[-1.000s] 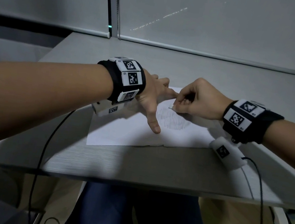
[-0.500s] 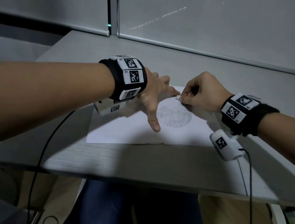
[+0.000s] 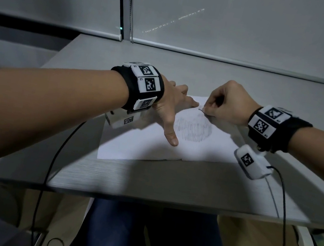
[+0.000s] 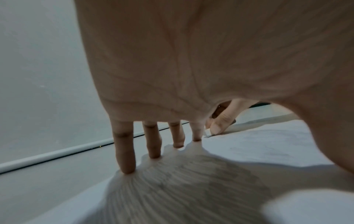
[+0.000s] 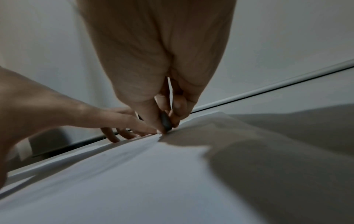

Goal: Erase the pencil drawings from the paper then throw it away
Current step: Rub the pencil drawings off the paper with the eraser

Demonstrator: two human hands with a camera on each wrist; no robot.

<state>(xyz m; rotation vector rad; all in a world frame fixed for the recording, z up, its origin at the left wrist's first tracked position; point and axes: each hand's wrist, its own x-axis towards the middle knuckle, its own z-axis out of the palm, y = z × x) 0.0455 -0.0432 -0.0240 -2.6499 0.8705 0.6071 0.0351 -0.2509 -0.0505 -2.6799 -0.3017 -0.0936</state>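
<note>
Head view: left fingers (image 3: 184,101) spread on paper (image 3: 131,147), right fingers (image 3: 210,107) pinching eraser (image 3: 202,108) near far edge.

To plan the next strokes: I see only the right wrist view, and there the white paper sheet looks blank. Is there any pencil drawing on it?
Observer: Yes. The head view shows a round grey pencil scribble on the white paper sheet, nearer the person than the right hand.
Operator: Is the eraser on it?
Observer: Only at its far rim; the right hand pinches the small whitish eraser there.
Operator: And the left hand?
Observer: The left hand presses the sheet; its thumb lies beside the scribble's left side.
</note>
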